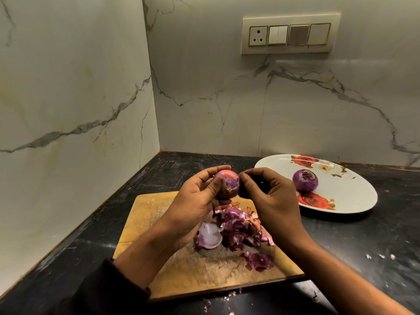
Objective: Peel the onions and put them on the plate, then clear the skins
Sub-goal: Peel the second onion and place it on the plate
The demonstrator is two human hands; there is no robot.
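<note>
Purple onion (227, 184) up in the air over the board, left hand (195, 201) wrapped round it, fingers (212, 175) curled over the top and thumb across the front. Right hand (270, 196) is right up against it on the other side, fingers curled in with the tips touching the onion's side. Looks like it's picking at the skin, but I can't tell if it actually has hold of a bit. Patches of pinkish outer skin are on that onion.

Below the hands, a heap of onion skins (236, 228) sits on the wooden cutting board (147, 212), with one pale cupped layer at the left edge of the heap and a loose scrap (260, 261) a bit nearer the camera. A few crumbs are off the board's front edge on the black bench (363, 242).

Off to the right, a peeled onion (305, 180) sits on the white plate (354, 201) with red roses printed on it, close to the marble wall.
</note>
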